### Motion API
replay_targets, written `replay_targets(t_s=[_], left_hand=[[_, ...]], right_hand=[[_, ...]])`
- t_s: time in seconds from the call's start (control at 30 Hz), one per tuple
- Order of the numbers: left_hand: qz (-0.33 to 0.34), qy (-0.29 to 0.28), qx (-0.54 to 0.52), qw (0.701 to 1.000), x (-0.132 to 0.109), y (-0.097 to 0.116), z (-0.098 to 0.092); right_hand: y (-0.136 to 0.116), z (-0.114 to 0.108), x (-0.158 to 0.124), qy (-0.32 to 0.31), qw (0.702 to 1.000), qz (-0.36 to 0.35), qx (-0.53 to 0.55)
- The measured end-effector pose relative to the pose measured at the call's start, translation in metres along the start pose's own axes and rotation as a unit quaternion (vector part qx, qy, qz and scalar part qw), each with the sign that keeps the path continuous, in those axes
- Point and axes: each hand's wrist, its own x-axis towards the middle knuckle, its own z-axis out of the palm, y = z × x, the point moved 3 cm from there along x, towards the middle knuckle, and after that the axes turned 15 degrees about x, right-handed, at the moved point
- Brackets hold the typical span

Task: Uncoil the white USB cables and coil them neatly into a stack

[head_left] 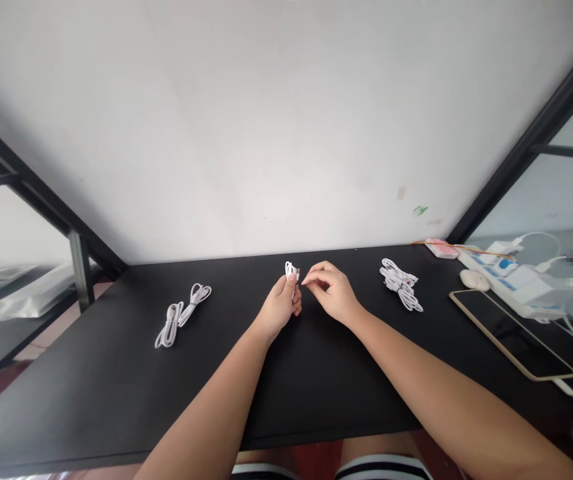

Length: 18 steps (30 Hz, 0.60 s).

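My left hand point(282, 299) is closed around a coiled white charging cable point(291, 269), whose loops stick up above the thumb. A metal plug end shows at the right side of the coil. Close beside it, my right hand point(330, 288) has its thumb and fingertips pinched together near that plug; what they hold, if anything, is too small to make out. On the left of the black table point(116, 393) lie two tied white cable bundles point(169, 325), touching end to end. Right of my hands rests another group of tied white cables point(400, 285).
At the right are a phone point(511, 333) with a cable plugged in, a white mouse-like object point(474, 280), a power strip point(501, 283) with chargers and a pink box point(441, 249). Black frame bars rise on both sides. A white wall point(266, 133) stands behind the table.
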Motion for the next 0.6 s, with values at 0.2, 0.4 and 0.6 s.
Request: replay_targets(t_s=[0.2, 0.4, 0.6], left_hand=[[0.005, 0.023, 0.023, 0.999, 0.002, -0.002, -0.001], [0.050, 0.057, 0.149, 0.986, 0.003, -0.006, -0.008], [0.059, 0.069, 0.181, 0.979, 0.003, -0.006, -0.011]], right_hand=[[-0.002, 0.000, 0.000, 0.010, 1.000, -0.018, -0.013], [0.015, 0.006, -0.002, -0.034, 0.962, 0.235, 0.133], [0.021, 0.005, -0.002, -0.073, 0.939, 0.267, 0.204]])
